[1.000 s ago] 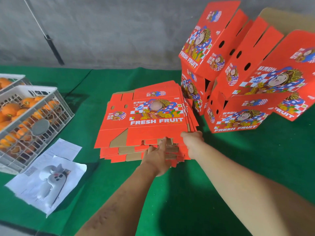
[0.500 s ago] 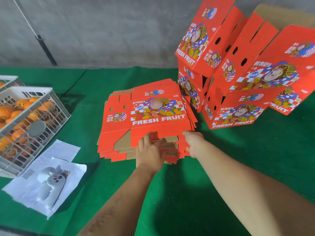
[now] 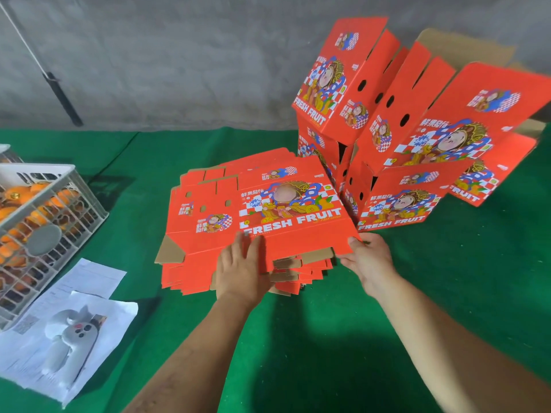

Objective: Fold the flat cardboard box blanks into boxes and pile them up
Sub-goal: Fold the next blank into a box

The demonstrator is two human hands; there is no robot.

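Now we work at a green-covered counter (image 3: pixel 343 338) against a grey wall (image 3: pixel 179 55); our left hand (image 3: pixel 241 272) and right hand (image 3: pixel 368 260) pinch the top blank (image 3: pixel 268 216) off the stack (image 3: pixel 238 275), beside folded boxes (image 3: pixel 417 138).

Flat blanks (image 3: pixel 256 216) stacked mid-surface (image 3: pixel 447 278), folded boxes (image 3: pixel 417 144) piled behind-right, crate (image 3: pixel 50 222) far left, papers (image 3: pixel 89 281) before it.

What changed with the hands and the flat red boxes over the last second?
Both hands took hold of the top blank: the left hand slid onto its near edge, and the right hand now pinches its near right corner, lifting it slightly. The stack of blanks, folded boxes and orange crate stayed put.
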